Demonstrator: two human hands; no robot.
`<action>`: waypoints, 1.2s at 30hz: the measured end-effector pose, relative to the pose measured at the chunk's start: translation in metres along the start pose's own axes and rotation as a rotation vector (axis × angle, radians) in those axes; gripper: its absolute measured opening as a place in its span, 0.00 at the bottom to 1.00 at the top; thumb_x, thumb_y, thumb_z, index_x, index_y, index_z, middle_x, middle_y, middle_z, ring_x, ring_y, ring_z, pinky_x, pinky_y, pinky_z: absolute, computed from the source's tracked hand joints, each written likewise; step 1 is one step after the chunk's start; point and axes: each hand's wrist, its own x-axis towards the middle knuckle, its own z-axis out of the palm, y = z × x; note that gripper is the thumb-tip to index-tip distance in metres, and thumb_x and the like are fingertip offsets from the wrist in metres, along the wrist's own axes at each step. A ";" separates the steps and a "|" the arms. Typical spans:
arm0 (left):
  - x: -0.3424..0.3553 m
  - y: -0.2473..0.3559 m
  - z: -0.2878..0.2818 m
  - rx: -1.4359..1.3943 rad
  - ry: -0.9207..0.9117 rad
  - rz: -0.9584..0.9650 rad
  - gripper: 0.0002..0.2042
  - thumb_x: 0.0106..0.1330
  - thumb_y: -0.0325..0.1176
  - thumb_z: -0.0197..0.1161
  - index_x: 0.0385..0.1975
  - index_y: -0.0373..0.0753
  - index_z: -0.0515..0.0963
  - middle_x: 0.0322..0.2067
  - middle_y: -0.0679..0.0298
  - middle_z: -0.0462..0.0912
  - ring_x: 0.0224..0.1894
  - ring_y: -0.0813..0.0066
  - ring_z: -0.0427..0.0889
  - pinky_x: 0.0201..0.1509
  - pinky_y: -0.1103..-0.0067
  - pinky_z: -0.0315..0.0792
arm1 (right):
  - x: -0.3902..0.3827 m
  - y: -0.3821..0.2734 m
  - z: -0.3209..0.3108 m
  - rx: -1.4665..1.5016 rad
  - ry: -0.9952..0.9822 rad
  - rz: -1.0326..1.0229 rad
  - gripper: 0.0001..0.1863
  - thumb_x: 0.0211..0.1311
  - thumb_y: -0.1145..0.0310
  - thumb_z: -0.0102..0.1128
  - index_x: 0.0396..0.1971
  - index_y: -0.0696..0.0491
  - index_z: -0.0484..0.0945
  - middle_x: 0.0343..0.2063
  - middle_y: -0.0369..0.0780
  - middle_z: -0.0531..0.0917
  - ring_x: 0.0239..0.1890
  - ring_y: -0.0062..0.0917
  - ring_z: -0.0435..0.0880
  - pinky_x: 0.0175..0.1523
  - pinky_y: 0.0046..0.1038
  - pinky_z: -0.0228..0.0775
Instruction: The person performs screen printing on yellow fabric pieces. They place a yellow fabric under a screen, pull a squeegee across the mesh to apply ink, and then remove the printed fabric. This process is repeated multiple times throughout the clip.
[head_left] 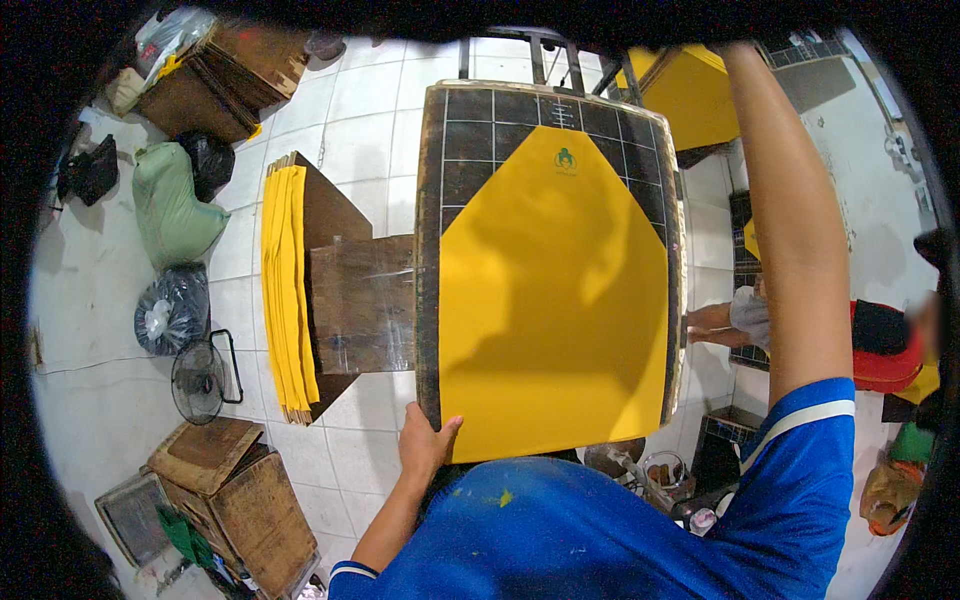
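Note:
A yellow sheet (560,320) with angled far corners and a small green print lies flat on a black board (470,140) marked with white grid lines. My left hand (425,445) grips the near left corner of the board, its thumb by the sheet's edge and its fingers along the board's side. My right arm stretches far forward on the right, toward another yellow sheet (690,100) beyond the board. The right hand itself is lost past the dark upper rim. A shadow falls across the middle of the sheet in front of me.
Left of the board, several yellow sheets (285,290) hang over stacked panels on a brown support (360,300). A fan (200,380), a green sack (172,200) and wooden boxes (245,510) stand farther left. At right, another person's arm (712,322) reaches in beside the board.

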 end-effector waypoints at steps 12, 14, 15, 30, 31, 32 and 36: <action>0.087 0.008 -0.058 0.399 -0.161 0.272 0.33 0.61 0.68 0.65 0.21 0.36 0.86 0.23 0.48 0.85 0.29 0.48 0.86 0.35 0.56 0.78 | 0.002 0.006 0.007 -0.010 0.062 -0.003 0.33 0.56 0.35 0.67 0.31 0.56 0.85 0.27 0.47 0.86 0.30 0.37 0.86 0.39 0.38 0.75; 0.115 0.050 -0.095 0.181 -0.089 0.410 0.27 0.63 0.60 0.67 0.27 0.37 0.86 0.26 0.49 0.86 0.30 0.47 0.86 0.36 0.59 0.79 | -0.013 0.019 0.017 -0.046 0.093 -0.090 0.31 0.56 0.36 0.67 0.34 0.55 0.86 0.31 0.48 0.86 0.34 0.40 0.86 0.42 0.40 0.75; 0.127 0.077 -0.115 0.013 0.012 0.489 0.22 0.65 0.53 0.69 0.34 0.35 0.85 0.28 0.50 0.86 0.32 0.52 0.87 0.38 0.63 0.79 | -0.026 0.026 0.023 -0.114 0.113 -0.143 0.31 0.58 0.36 0.66 0.37 0.54 0.86 0.35 0.49 0.86 0.38 0.43 0.85 0.45 0.42 0.75; 0.324 0.149 -0.091 -1.034 0.124 -0.315 0.33 0.66 0.56 0.71 0.58 0.33 0.74 0.52 0.55 0.79 0.54 0.64 0.77 0.57 0.66 0.73 | -0.242 0.078 0.166 -0.019 -0.914 -0.047 0.19 0.58 0.67 0.71 0.50 0.49 0.81 0.44 0.43 0.85 0.54 0.45 0.78 0.56 0.49 0.66; 0.331 0.143 -0.084 -1.009 0.138 -0.349 0.37 0.65 0.57 0.71 0.62 0.31 0.69 0.56 0.53 0.75 0.58 0.60 0.74 0.61 0.63 0.70 | -0.243 0.082 0.171 -0.007 -0.942 -0.053 0.18 0.58 0.67 0.70 0.49 0.49 0.81 0.44 0.43 0.85 0.54 0.45 0.78 0.55 0.49 0.66; 0.334 0.138 -0.079 -0.972 0.149 -0.364 0.42 0.65 0.58 0.70 0.66 0.30 0.65 0.61 0.50 0.72 0.63 0.56 0.71 0.66 0.60 0.67 | -0.247 0.084 0.173 0.011 -0.960 -0.061 0.18 0.59 0.68 0.69 0.49 0.49 0.81 0.43 0.43 0.85 0.54 0.46 0.78 0.55 0.49 0.66; 0.328 0.145 -0.061 -0.871 0.196 -0.356 0.49 0.68 0.61 0.66 0.73 0.25 0.54 0.67 0.49 0.64 0.63 0.55 0.67 0.67 0.60 0.64 | -0.284 0.078 0.149 0.075 -0.798 -0.112 0.15 0.55 0.72 0.68 0.44 0.48 0.81 0.37 0.41 0.85 0.48 0.44 0.78 0.49 0.48 0.65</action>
